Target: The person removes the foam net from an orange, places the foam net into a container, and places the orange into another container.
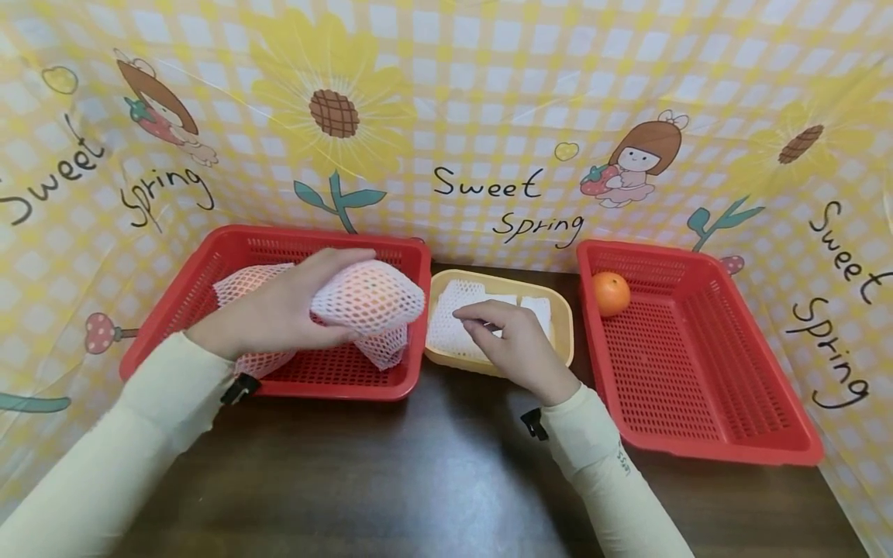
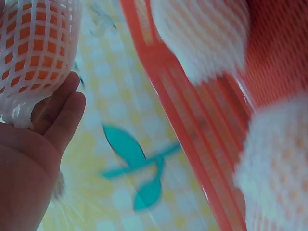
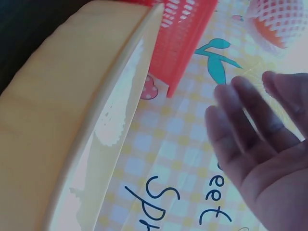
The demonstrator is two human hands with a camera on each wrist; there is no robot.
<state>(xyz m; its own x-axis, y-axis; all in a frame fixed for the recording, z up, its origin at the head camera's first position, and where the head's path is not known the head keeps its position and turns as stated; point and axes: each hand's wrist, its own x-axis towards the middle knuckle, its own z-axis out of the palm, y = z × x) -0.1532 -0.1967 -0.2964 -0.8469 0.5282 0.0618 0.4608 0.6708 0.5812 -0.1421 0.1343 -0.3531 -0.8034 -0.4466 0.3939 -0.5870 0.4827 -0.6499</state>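
My left hand (image 1: 279,306) grips an orange in a white foam net (image 1: 370,298) above the left red basket (image 1: 370,390). In the left wrist view the orange shows through the netting (image 2: 41,45), and the fingers curve round its end. Below it, more foam-netted fruit lies in that basket, partly hidden by the hand and arm. Over the yellow tray (image 1: 568,333) hovers my right hand (image 1: 519,341), fingers loosely bent and holding nothing. Flat white foam nets (image 1: 446,325) lie in this tray, partly behind the hand.
On the right stands another red basket (image 1: 725,449), with a bare orange (image 1: 611,294) near its back left corner. Both baskets and the tray sit on a dark brown table (image 1: 391,480). A yellow checked cloth (image 1: 474,101) rises behind and at both sides.
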